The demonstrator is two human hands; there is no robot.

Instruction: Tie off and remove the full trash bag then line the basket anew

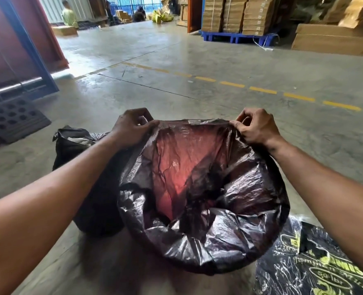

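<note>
A: Where is the new liner (229,201) at this moment?

B: It sits inside the basket, opened wide. The near edge is already folded over the rim and hangs down outside. The basket itself shows only as a red colour through the thin plastic (172,165), so I cannot point to its bare wall.

A: And the hands?

B: Both are at the far edge of the liner. The left hand (131,126) pinches the far-left corner of the edge, fingers closed on the film. The right hand (255,127) pinches the far-right corner the same way. The edge between them is pulled straight, and the open mouth of the liner lies below and toward the person from both grips.

A: The full bag?

B: A tied black bag (78,154) stands on the concrete floor (176,67), just beside the basket on its left, under the left forearm. It touches the liner, or nearly; I cannot tell exactly.

A: Anything else close by?

B: A flat black packet with yellow print (304,265) lies on the floor at the right, near the basket.
</note>
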